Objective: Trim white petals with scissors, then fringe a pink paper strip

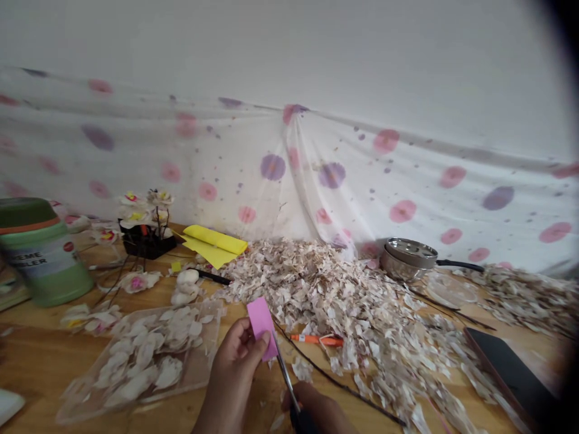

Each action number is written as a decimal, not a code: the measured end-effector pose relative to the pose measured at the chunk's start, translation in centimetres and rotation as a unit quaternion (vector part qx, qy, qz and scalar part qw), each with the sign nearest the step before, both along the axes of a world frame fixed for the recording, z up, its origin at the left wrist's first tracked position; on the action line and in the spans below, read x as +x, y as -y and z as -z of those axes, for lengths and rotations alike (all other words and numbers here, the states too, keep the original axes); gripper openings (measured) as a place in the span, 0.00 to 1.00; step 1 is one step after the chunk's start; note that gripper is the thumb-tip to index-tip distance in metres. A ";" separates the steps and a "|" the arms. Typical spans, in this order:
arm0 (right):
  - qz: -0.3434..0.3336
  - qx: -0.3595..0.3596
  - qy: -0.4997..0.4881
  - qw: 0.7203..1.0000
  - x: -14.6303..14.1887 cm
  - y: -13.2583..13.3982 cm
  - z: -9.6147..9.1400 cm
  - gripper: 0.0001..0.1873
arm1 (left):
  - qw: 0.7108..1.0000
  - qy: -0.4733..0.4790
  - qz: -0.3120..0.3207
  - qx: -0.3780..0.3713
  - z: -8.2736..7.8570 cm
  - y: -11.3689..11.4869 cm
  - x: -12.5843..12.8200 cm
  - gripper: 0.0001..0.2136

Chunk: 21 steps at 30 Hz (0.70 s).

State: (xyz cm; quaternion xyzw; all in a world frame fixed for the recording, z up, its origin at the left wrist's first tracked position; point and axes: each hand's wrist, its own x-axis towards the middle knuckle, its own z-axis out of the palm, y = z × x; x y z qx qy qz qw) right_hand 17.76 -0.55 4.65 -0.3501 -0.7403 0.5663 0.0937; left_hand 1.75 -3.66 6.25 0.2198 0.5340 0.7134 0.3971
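My left hand [239,358] pinches a small pink strip of paper [261,319] between thumb and fingers, above the wooden table. From the lower right, my right hand [316,410] grips a pair of scissors [286,375] by its dark handles. The blades point up and left, and their tip meets the right edge of the strip near my left thumb. Whether the blades have cut into it I cannot tell. Just right of the strip lies an orange marker [317,340], and a thin dark stick [337,381] runs diagonally past the scissors.
A large heap of pale dried flakes [316,277] covers the middle and right. Left stand a clear tray [199,361] of white petals, a green tumbler [49,253] and flowers in a black pot [147,241]. Yellow paper [217,244], metal bowls [407,262] and a phone [509,377] lie around.
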 end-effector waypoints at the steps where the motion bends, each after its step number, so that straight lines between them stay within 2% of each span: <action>1: -0.001 -0.003 -0.005 1.000 -0.1 0.0 0.0 0.31 | 1.000 -0.002 0.003 -0.002 0.0 0.0 0.0 0.15; 8: -0.014 0.002 -0.027 1.000 -0.2 -0.1 1.5 0.44 | 1.000 0.002 0.007 0.014 0.1 0.2 0.1 0.15; 14: -0.013 -0.002 -0.035 0.999 -0.2 -0.2 2.4 0.47 | 1.000 -0.028 -0.008 0.004 0.3 0.1 0.0 0.15; 16: -0.009 -0.008 -0.031 0.999 -0.2 -0.2 2.2 0.43 | 0.999 -0.031 -0.014 -0.001 0.3 0.0 0.0 0.15; 21: 0.004 -0.043 0.005 0.999 -0.3 -0.1 1.9 0.23 | 1.000 -0.014 -0.015 0.000 0.2 -0.1 0.0 0.18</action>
